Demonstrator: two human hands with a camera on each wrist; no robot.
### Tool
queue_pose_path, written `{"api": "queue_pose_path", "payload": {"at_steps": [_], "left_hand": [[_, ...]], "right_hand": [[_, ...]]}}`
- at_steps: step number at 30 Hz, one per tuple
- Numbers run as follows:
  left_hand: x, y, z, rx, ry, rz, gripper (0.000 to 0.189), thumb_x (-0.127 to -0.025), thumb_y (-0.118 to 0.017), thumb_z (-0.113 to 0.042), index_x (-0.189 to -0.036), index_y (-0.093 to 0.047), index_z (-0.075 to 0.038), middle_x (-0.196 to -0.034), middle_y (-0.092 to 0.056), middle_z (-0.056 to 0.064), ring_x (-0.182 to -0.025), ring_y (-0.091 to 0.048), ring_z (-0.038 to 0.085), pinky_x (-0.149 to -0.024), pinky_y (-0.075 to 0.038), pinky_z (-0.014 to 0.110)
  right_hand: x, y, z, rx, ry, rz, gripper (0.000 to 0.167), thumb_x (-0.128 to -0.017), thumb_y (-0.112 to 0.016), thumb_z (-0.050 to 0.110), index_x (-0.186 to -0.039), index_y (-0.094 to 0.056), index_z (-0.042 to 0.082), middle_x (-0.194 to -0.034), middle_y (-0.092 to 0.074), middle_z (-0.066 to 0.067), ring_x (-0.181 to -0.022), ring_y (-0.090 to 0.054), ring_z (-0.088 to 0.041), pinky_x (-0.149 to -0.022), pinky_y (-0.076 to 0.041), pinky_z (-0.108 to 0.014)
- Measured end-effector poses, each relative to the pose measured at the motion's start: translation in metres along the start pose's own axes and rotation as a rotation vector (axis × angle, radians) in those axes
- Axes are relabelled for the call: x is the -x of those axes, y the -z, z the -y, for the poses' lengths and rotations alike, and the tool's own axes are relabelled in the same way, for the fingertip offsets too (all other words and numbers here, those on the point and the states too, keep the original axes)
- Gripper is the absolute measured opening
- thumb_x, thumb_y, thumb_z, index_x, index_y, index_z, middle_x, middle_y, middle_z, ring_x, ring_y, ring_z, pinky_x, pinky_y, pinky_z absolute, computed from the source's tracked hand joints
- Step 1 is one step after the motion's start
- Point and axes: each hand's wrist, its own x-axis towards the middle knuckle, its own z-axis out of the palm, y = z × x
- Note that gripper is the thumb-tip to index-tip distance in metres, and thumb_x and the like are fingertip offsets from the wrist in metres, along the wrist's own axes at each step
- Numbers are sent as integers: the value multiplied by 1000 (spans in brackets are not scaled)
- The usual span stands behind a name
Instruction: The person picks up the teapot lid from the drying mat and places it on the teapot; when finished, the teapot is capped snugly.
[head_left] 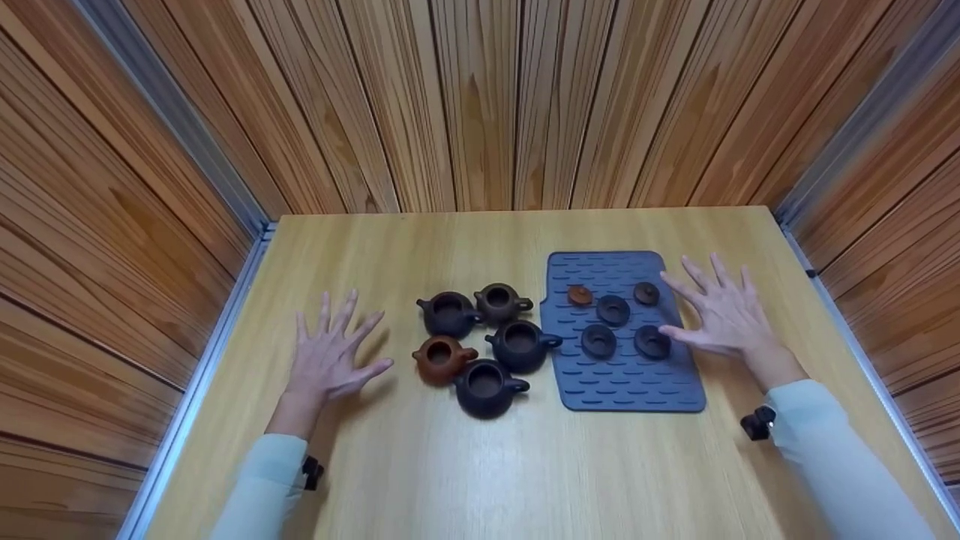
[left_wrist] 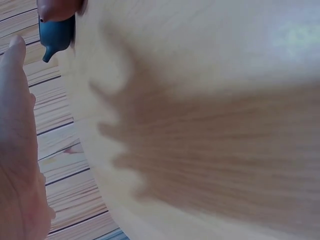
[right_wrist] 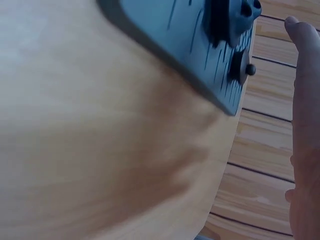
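My left hand (head_left: 328,358) hovers over the table's left side, fingers spread, holding nothing. Its shadow falls on the wood in the left wrist view. Several lidless teapots stand in the middle: a reddish-brown teapot (head_left: 441,361) nearest that hand, a dark teapot (head_left: 486,401) at the front, a black teapot (head_left: 517,361), a dark teapot (head_left: 448,322) and an olive-brown teapot (head_left: 496,315) behind. With fingers likewise spread, my right hand (head_left: 721,313) is above the right edge of a grey mat (head_left: 630,390). On the mat lie several lids, among them a dark lid (head_left: 649,346) by the right thumb and an orange-brown lid (head_left: 579,295).
Beneath everything is a light wooden table (head_left: 420,480). Wood-plank walls (head_left: 480,112) rise behind it and on both sides, with metal rails (head_left: 217,330) along the side edges. The dark teapots sit close together, and one handle reaches the mat's left edge.
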Motion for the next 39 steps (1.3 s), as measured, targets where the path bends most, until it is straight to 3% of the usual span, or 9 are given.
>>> {"api": "queue_pose_path", "payload": {"at_steps": [9,17,29,34,39], "left_hand": [[-15,-4,-15,-29,-40,-9,90,-97,-58,-81,-175,-40,-38,-191,-20,13,-174,-16,59,-127,-17,92],[-18,-18,-27,-8,-95,17,86,-99,-58,-77,-174,-43,-37,-190,-23,11,-173,-17,58,-128,-17,91],[-17,-28,-36,382,-92,77,96,-91,-73,-76,-169,-53,-24,-187,-29,18,-175,-12,57,-130,-19,89],[-14,-32,-42,562,-70,87,98,-85,-89,-65,-166,-56,-20,-180,-45,18,-171,-27,53,-129,-26,85],[-12,-37,-48,737,-26,84,93,-83,-99,-49,-162,-61,-18,-164,-64,11,-154,-51,39,-128,-38,69]], "right_hand": [[-21,0,19,23,39,-19,98,-90,-72,75,-172,-44,30,-183,-36,-21,-168,-24,-64,-126,-19,-92],[-38,1,37,-4,61,13,98,-92,-72,73,-174,-41,31,-186,-30,-20,-172,-17,-61,-128,-14,-92],[-54,-1,55,-52,89,6,95,-94,-72,70,-175,-39,33,-187,-30,-19,-171,-21,-60,-127,-18,-92],[-57,-3,61,-79,89,8,96,-95,-72,69,-176,-36,33,-187,-30,-19,-171,-22,-59,-127,-21,-91],[-63,-1,65,-133,61,34,96,-97,-72,69,-178,-31,36,-189,-26,-17,-173,-19,-57,-129,-21,-89]]}}
